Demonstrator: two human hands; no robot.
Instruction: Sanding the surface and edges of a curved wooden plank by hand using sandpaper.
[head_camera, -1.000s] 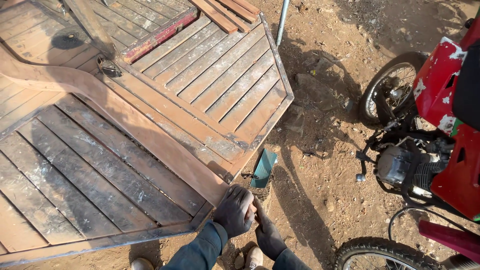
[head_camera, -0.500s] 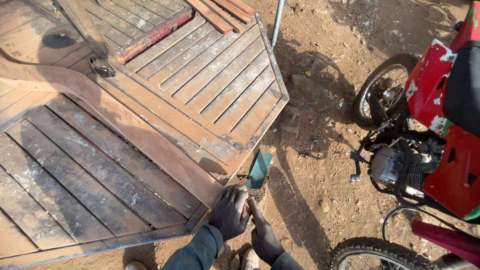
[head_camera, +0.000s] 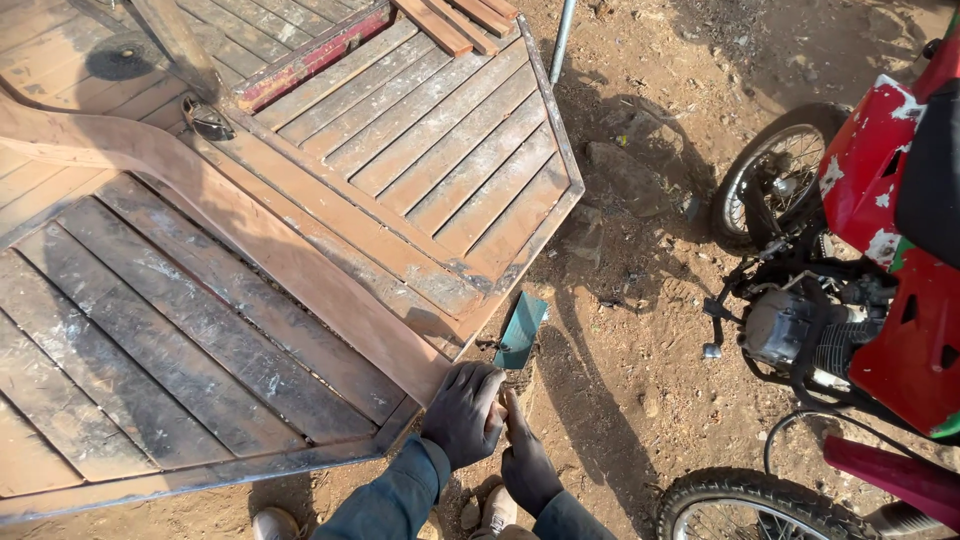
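Observation:
A large brown metal gate (head_camera: 300, 260) with slatted panels lies flat over the dirt. My left hand (head_camera: 462, 412) is curled over the gate's near corner, fingers bent on the frame edge. My right hand (head_camera: 526, 462) sits just to its right, low by the ground, with one finger stretched up along the frame. What its other fingers hold is hidden. A small teal metal piece (head_camera: 522, 330) sticks out from the gate's edge just above both hands. Dark blue sleeves cover both forearms.
A red motorcycle (head_camera: 880, 270) stands at the right, its front wheel (head_camera: 775, 175) near the gate and another wheel (head_camera: 760, 505) at the bottom. A thin pipe (head_camera: 562, 40) and wooden strips (head_camera: 450, 20) lie at the top. My shoes (head_camera: 275, 522) show below.
Both hands stay at the gate's near corner. My right hand has moved up a little beside the left, its finger now reaching along the frame edge.

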